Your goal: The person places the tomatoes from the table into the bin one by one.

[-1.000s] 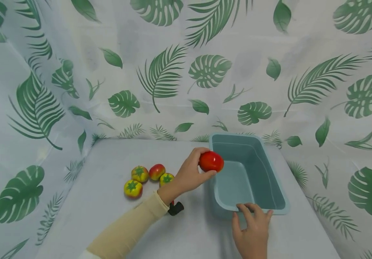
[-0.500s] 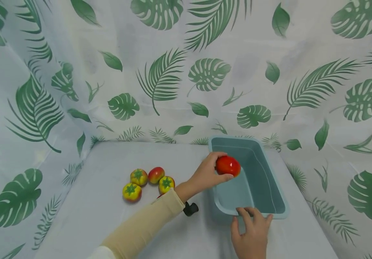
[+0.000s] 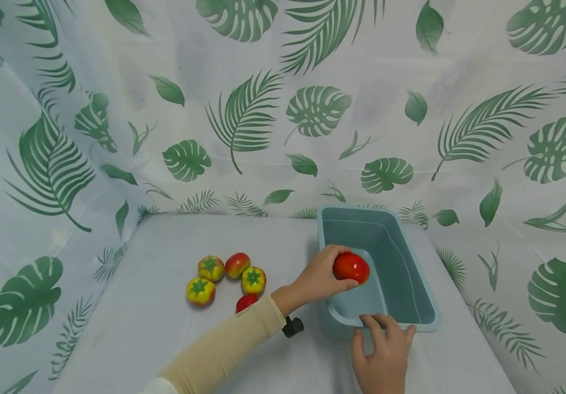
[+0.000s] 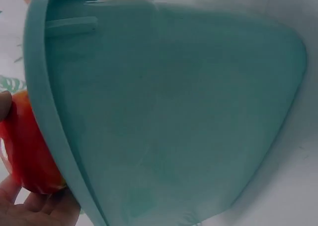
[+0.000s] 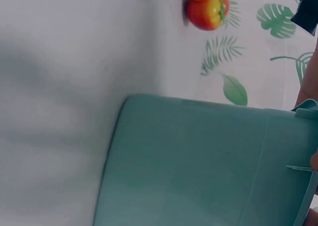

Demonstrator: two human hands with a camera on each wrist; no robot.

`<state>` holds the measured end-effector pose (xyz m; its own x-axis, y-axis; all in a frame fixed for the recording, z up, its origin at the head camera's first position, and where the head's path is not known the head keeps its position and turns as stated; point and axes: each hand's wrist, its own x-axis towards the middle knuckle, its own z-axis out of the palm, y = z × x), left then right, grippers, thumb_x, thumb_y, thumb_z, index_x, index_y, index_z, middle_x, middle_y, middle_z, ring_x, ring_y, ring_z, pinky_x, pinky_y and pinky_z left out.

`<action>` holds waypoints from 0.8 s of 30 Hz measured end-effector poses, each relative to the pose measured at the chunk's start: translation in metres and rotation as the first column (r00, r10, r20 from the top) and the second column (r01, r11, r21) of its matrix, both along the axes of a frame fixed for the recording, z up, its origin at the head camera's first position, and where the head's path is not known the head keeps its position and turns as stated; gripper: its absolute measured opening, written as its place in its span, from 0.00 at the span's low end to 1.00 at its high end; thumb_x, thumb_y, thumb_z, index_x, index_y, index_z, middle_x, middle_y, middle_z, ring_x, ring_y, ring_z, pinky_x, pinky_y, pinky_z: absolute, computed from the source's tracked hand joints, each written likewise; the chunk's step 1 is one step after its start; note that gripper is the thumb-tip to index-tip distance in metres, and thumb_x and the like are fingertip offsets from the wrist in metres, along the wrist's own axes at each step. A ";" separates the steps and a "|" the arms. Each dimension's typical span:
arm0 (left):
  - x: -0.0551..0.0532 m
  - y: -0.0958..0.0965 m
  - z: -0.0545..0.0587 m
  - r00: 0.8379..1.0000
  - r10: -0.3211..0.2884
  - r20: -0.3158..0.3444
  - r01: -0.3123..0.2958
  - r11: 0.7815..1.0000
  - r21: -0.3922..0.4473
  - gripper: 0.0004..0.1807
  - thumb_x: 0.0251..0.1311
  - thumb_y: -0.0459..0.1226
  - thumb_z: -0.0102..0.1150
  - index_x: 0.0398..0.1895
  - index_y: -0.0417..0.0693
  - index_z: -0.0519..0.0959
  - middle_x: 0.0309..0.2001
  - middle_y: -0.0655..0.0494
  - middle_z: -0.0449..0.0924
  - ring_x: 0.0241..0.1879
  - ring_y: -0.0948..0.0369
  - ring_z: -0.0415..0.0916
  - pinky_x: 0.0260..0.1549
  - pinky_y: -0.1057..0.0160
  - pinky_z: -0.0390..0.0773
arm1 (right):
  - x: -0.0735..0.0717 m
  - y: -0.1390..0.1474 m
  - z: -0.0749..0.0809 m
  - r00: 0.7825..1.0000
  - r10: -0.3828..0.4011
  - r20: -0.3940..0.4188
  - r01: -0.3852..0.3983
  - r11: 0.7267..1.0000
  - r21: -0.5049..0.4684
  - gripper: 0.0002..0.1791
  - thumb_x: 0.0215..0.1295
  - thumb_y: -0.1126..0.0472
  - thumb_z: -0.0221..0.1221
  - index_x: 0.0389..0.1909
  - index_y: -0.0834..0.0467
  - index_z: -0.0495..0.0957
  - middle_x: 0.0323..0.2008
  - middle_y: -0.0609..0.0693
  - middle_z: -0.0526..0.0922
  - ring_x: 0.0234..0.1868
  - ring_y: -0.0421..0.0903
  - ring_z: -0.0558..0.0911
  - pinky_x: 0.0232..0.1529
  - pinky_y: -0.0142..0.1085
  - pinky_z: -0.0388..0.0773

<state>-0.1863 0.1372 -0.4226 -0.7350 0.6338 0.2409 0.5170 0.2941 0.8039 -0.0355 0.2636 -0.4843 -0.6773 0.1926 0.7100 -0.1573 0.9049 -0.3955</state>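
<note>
My left hand holds a smooth red tomato between thumb and fingers. It is over the left part of a blue-green plastic basin, just inside the left rim. In the left wrist view the tomato shows beside the basin's rim, with some yellow at its end. My right hand grips the basin's near rim, fingers hooked over the edge. The right wrist view shows mostly the basin's outer wall, with only bits of the fingers at the right edge.
On the table left of the basin lie several red and yellow fruits with green star-shaped tops. A red fruit is partly hidden by the left sleeve. A leaf-print sheet hangs behind and at both sides.
My left hand has carried the tomato rightward from the basin's left rim to above its inside, then slightly down. The right hand stays on the near rim.
</note>
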 end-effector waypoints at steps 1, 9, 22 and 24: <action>0.000 0.000 -0.001 1.000 0.003 -0.001 -0.003 1.000 -0.007 0.36 0.57 0.44 0.68 0.67 0.48 0.64 0.63 0.55 0.69 0.56 0.61 0.71 0.49 0.69 0.75 | 0.000 0.000 0.000 1.000 -0.001 0.003 0.001 1.000 -0.003 0.11 0.53 0.65 0.59 0.37 0.65 0.81 0.37 0.61 0.76 0.44 0.64 0.75 0.57 0.79 0.37; 0.002 -0.003 -0.004 0.999 0.006 0.041 -0.004 0.999 -0.045 0.41 0.57 0.50 0.67 0.72 0.53 0.61 0.69 0.59 0.65 0.62 0.60 0.68 0.54 0.64 0.75 | -0.001 -0.003 -0.002 1.000 0.002 -0.003 -0.002 1.000 -0.013 0.11 0.51 0.67 0.60 0.37 0.64 0.81 0.37 0.60 0.76 0.43 0.64 0.75 0.58 0.79 0.37; 0.001 -0.011 -0.003 0.998 0.014 0.061 -0.011 0.998 -0.056 0.41 0.57 0.52 0.66 0.72 0.56 0.61 0.71 0.62 0.62 0.66 0.61 0.65 0.61 0.56 0.70 | -0.001 -0.002 -0.002 1.000 0.007 -0.004 -0.007 1.000 -0.003 0.11 0.53 0.66 0.58 0.37 0.66 0.81 0.37 0.61 0.76 0.43 0.65 0.75 0.57 0.79 0.38; 0.000 -0.015 -0.004 0.998 0.023 0.056 -0.020 0.999 -0.044 0.40 0.58 0.53 0.66 0.72 0.57 0.62 0.71 0.62 0.62 0.66 0.60 0.64 0.61 0.56 0.70 | -0.001 -0.001 -0.001 1.000 0.005 -0.018 -0.005 1.000 -0.001 0.11 0.52 0.67 0.58 0.37 0.66 0.81 0.37 0.61 0.76 0.43 0.65 0.75 0.56 0.80 0.38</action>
